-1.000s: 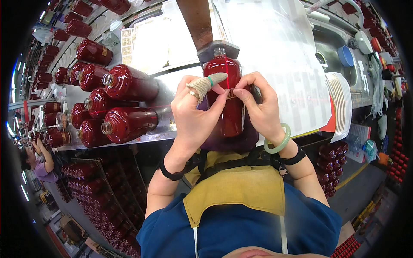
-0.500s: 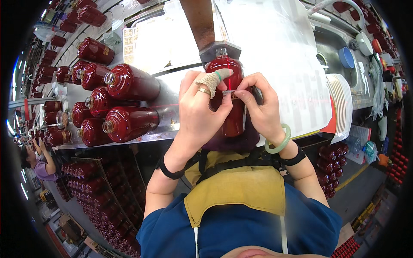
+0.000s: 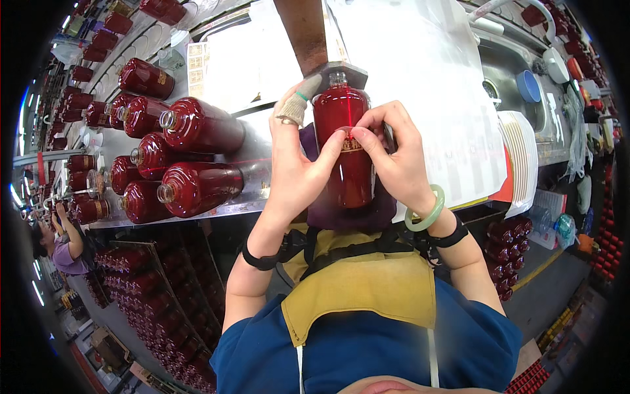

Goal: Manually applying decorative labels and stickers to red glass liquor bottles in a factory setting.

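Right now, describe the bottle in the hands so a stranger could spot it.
Find the steel worktable. At its front edge, the red glass bottle stands upright between the left hand and right hand, while its neighbours, the other red bottles, lie sideways.

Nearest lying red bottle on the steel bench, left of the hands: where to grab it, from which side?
Grip the wide body of the lying bottle, probably from above, fingers spanning its width. It lies on its side with the open neck pointing left, another bottle close behind it; the near side and top look free. The neck is narrow and glossy, a poorer hold.
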Action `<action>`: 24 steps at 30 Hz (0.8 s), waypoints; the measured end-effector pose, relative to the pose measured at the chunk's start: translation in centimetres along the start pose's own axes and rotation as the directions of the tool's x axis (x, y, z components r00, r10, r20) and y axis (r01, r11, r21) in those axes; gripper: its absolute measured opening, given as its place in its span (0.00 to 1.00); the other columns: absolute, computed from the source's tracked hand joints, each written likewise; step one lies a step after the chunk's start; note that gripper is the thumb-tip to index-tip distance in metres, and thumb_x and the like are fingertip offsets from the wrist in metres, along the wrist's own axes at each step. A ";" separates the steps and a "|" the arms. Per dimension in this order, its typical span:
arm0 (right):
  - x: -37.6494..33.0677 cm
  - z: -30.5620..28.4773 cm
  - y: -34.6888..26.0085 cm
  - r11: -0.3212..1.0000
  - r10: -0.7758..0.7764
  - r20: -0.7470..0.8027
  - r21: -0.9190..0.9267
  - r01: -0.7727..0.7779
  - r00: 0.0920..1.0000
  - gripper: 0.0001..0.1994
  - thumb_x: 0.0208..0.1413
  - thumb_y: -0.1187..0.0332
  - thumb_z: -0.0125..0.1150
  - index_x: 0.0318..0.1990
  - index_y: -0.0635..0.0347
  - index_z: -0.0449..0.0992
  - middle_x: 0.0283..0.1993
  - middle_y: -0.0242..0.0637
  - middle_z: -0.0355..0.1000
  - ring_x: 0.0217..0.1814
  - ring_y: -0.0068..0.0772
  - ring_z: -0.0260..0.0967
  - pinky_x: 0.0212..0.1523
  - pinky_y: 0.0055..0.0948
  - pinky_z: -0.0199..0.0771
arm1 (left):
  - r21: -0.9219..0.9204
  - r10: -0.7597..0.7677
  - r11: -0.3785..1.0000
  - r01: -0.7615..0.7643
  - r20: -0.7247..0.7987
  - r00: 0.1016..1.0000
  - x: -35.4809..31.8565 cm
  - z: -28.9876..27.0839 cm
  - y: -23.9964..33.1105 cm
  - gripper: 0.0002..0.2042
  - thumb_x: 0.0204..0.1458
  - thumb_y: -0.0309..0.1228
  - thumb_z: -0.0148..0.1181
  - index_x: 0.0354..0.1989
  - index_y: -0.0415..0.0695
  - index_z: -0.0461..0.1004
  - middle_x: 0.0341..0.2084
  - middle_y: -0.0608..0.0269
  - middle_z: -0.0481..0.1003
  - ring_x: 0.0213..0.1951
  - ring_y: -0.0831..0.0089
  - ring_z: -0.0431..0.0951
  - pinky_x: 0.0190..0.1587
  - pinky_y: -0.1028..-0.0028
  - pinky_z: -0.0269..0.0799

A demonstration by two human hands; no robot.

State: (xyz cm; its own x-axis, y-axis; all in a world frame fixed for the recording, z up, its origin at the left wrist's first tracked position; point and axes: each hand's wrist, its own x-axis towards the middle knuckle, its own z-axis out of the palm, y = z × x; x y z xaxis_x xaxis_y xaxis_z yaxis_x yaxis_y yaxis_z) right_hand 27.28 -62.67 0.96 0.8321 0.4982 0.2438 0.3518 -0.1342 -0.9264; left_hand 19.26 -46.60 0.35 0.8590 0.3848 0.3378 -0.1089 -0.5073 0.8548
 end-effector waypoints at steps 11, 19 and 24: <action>0.5 -0.1 1.0 0.861 0.286 0.078 0.417 -0.292 0.955 0.12 0.61 0.71 0.68 0.49 0.61 0.74 0.38 0.23 0.64 0.36 0.13 0.58 0.39 0.16 0.64 | -0.669 -0.394 0.548 0.501 0.321 0.861 -0.6 0.5 0.1 0.36 0.66 0.27 0.58 0.78 0.39 0.45 0.68 0.52 0.64 0.66 0.67 0.68 0.68 0.65 0.65; 0.6 0.0 1.5 0.767 0.378 0.119 0.516 -0.382 0.918 0.18 0.59 0.66 0.73 0.50 0.59 0.71 0.38 0.22 0.60 0.37 0.13 0.55 0.39 0.14 0.63 | -0.755 -0.432 0.412 0.511 0.332 0.839 -0.6 0.6 -0.5 0.36 0.67 0.29 0.58 0.77 0.38 0.45 0.69 0.51 0.63 0.68 0.66 0.66 0.70 0.66 0.63; 0.1 0.1 2.0 0.838 0.352 0.097 0.411 -0.360 0.931 0.18 0.59 0.65 0.73 0.50 0.59 0.71 0.38 0.22 0.61 0.37 0.12 0.56 0.40 0.14 0.63 | -0.646 -0.389 0.602 0.468 0.275 0.880 -1.3 1.3 -0.4 0.34 0.68 0.32 0.57 0.76 0.35 0.48 0.69 0.49 0.62 0.69 0.65 0.64 0.70 0.65 0.62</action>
State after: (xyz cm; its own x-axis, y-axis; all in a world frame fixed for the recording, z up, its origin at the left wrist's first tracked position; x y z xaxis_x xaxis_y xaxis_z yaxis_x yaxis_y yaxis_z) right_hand 27.99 -62.79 -0.87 0.8571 0.4992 -0.1271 -0.1807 0.0603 -0.9817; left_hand 18.85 -47.86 -0.93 0.9353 0.3237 -0.1433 0.0130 0.3729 0.9278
